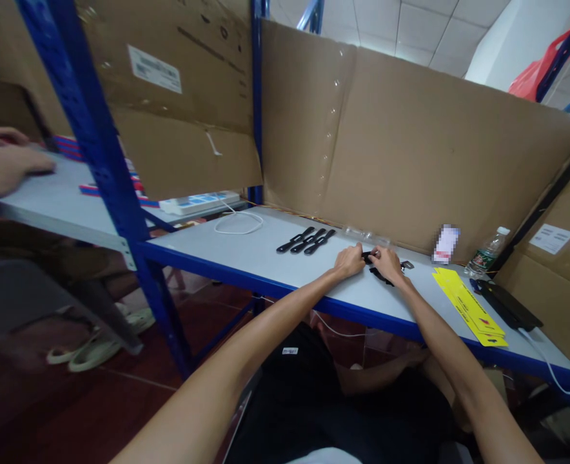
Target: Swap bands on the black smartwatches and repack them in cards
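Note:
My left hand and my right hand meet over the grey tabletop, fingers closed on a small black part between them. Its exact kind is hidden by the fingers. Under my right hand lie more black pieces, partly covered. A small dark piece with a shiny part sits just beyond that wrist. Left of my hands, three long black handle-like pieces lie side by side at a slant. Behind my hands is a clear plastic wrapper or strip.
To the right are yellow printed cards, a water bottle and a black device with a white cable. A white cable loop lies at left. Cardboard walls the back; a blue post divides off another person's bench.

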The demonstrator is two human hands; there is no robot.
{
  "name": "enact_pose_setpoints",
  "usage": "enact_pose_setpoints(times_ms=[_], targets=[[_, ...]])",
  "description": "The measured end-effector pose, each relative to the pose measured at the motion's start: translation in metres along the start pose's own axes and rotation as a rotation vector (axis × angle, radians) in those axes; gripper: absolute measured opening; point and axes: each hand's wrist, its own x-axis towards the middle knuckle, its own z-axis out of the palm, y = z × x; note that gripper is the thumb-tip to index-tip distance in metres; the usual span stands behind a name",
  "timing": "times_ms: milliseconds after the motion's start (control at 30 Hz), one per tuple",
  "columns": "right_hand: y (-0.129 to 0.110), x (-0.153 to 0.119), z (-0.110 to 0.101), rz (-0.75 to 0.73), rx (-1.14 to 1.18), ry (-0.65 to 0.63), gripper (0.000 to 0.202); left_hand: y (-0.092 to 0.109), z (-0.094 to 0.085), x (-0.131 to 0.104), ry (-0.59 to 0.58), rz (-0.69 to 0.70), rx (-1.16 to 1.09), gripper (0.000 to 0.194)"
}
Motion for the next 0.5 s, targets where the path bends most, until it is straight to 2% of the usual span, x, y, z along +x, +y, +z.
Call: enact_pose_setpoints(times_ms=[67,167,300,400,500], targets=[[-0.0001,0.0002,0.0014,-0.007,-0.002,-0.010,0.013,0.0005,-0.0004,-0.0002,-0.002,-0.004,0.001,0.027],[0.0013,0.0016,0.0020,-0.084,0.031,0.002,0.026,0.0016,-0.0014,-0.0007,-0.006,-0.008,-0.005,0.027],[0.0036,0.0040,0.0004,-0.161,0.090,0.084,0.033,0.0017,-0.0020,-0.0010,-0.006,-0.004,-0.005,0.028],[0.0036,0.0037,-0.0016,-0.088,0.075,0.117,0.026,0.0013,-0.0020,-0.0010,-0.009,-0.009,-0.005,0.029],[0.0013,0.0010,-0.0027,0.022,0.002,0.078,0.017,0.0017,-0.0025,-0.0015,-0.015,-0.010,-0.009,0.030]])
